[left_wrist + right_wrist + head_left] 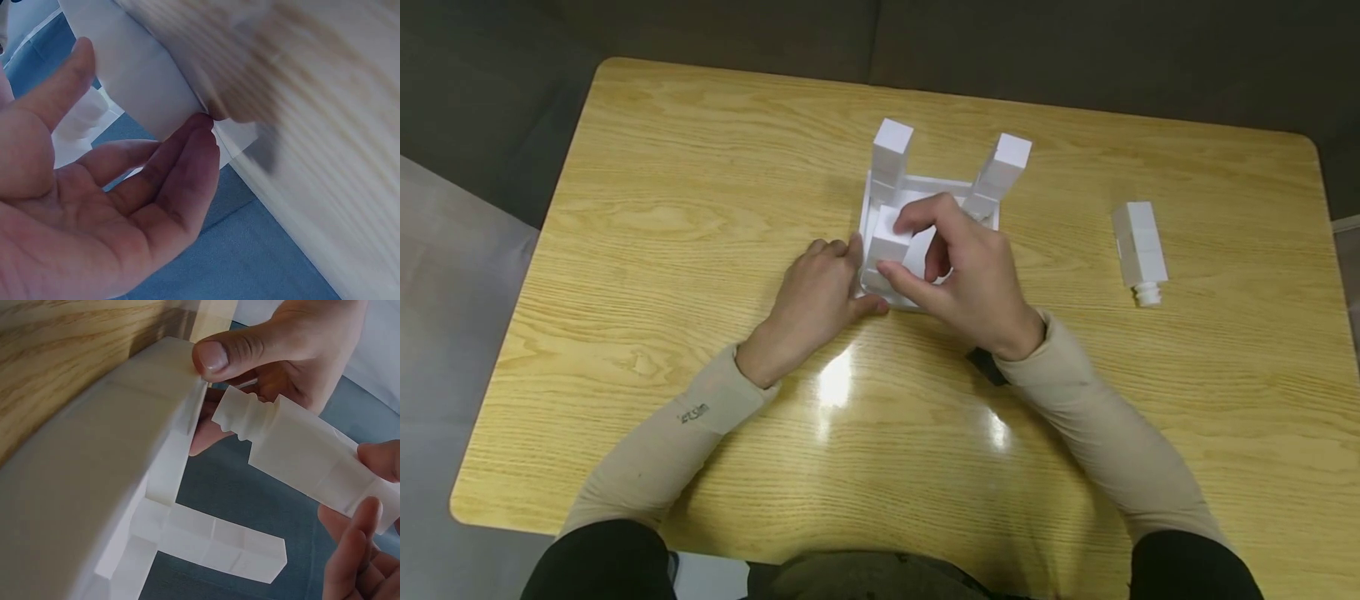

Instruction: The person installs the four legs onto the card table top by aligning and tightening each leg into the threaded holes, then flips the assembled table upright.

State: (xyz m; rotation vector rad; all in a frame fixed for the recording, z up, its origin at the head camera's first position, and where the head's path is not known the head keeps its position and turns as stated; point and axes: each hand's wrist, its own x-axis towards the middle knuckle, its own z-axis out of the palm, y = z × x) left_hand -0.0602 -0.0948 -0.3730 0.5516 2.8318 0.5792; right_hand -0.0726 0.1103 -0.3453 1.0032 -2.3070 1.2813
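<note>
A white square base [942,184] with raised edges lies on the table, two white block legs standing at its far corners: the left leg [891,154] and the right leg [1002,167]. My left hand [814,292] grips the base's near-left corner, thumb along the front edge and fingers at the left side. My right hand [977,271] pinches a third white leg [891,233] between thumb and fingers over that corner. In the right wrist view, the held leg [306,453] is tilted, and its threaded end is apart from the base [119,419].
Another white leg [1141,242] with a threaded end lies on the wooden table [700,192], to the right of the base. A small black object [987,365] shows beside the right wrist. The table's far edge meets a dark panel [1000,50].
</note>
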